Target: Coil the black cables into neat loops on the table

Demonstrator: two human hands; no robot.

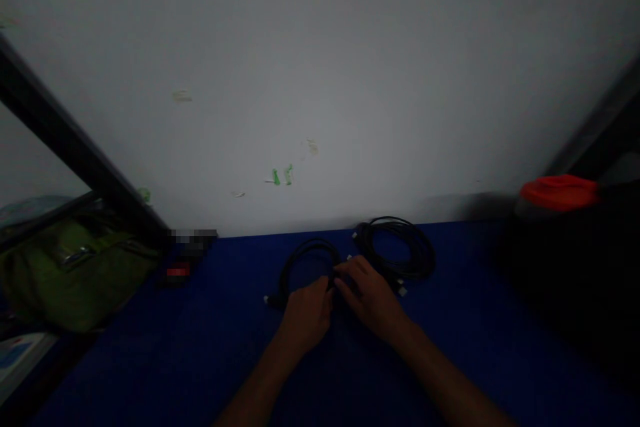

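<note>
Black cable (300, 250) was pinched by the left hand (306, 317) and right hand (370, 297) with curled fingers (light was poor), beside a second coil (425, 253) near the far edge of the blue table (165, 360).

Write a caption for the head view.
Left hand and right hand hold a black cable on a blue surface, beside a second coil.

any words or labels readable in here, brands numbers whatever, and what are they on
Nothing can be read in this view.
White item with blue marks: its print is too dark and blurred to read.
Small dark object with a red patch: too blurred to tell if the red patch bears text.
Plug on the black cable: too small to show any marking.
</note>
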